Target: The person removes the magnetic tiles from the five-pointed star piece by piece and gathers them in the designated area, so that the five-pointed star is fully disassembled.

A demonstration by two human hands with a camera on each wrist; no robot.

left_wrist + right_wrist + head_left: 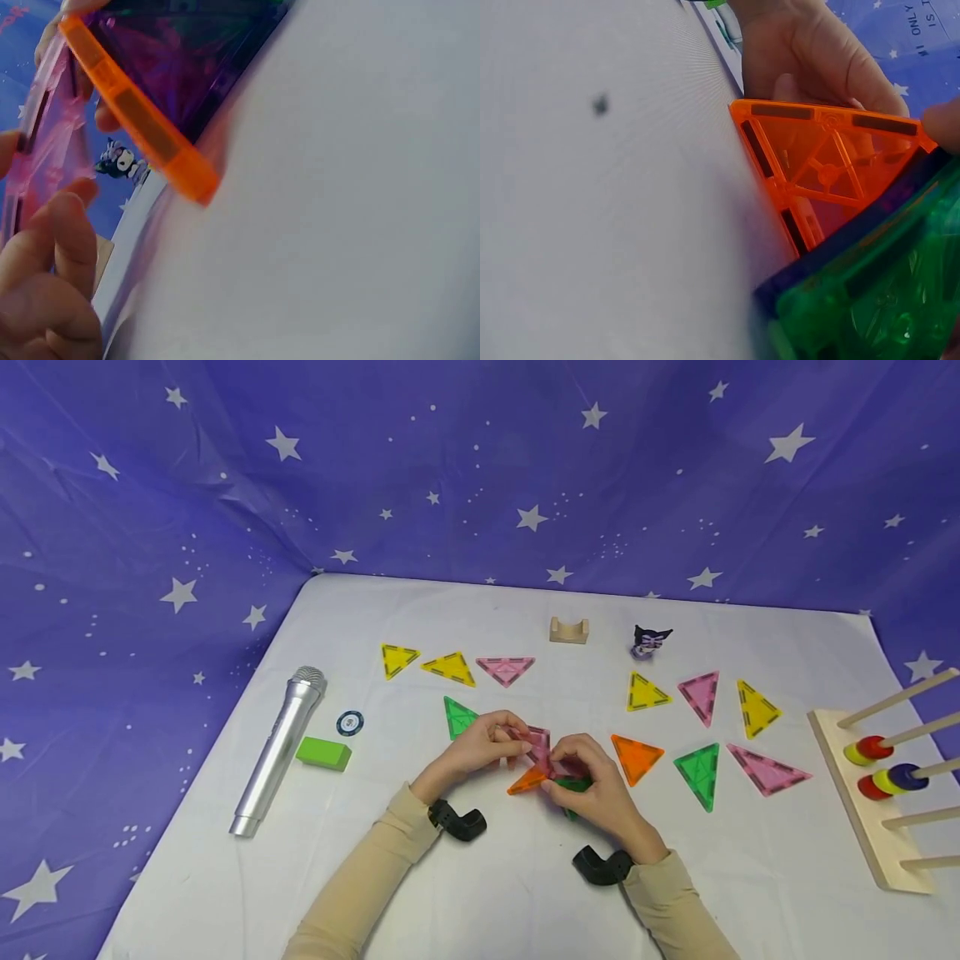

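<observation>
Mid-table, both hands work on a small cluster of translucent triangular magnetic tiles. My left hand [487, 743] pinches a pink tile [537, 745] between thumb and fingers, and in the left wrist view this pink tile [56, 142] stands on edge beside an orange one. My right hand [600, 789] holds the cluster at its right side, its thumb at a corner of the orange tile [817, 165]. A green tile [885, 300] slants in front of the orange one. Dark purple-looking tile parts [180, 75] show behind the orange edge; how they join cannot be told.
Loose yellow, pink, orange and green tiles [700, 777] lie right and behind. At left are a silver microphone [277, 752], a green block [324, 753] and a round chip [350, 722]. A wooden piece [569, 631], figurine [648, 642] and peg rack [870, 810] stand farther out.
</observation>
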